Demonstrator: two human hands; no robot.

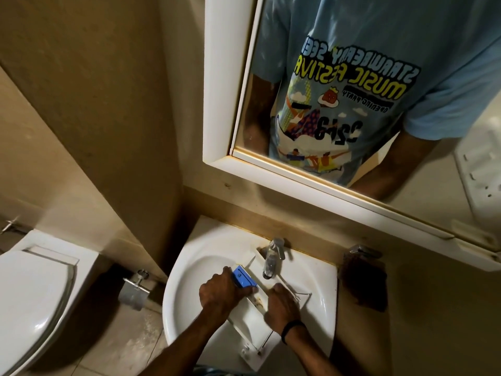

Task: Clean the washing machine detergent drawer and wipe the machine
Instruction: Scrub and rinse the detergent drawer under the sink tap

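A white detergent drawer (250, 325) lies across the white wash basin (187, 270), under the chrome tap (272, 257). Its blue insert (242, 276) sits at the far end, and brown grime (260, 299) shows in one compartment. My left hand (221, 293) grips the drawer's left side just beside the blue insert. My right hand (282, 303) holds the drawer's right side, fingers curled over the compartment wall. A black band circles my right wrist. No water visibly runs from the tap.
A white toilet (35, 302) with its lid down stands at the left. A chrome paper holder (134, 290) is fixed low on the wall between them. A white-framed mirror (352, 104) hangs above the basin. A second chrome fitting (362, 251) sits to the basin's right.
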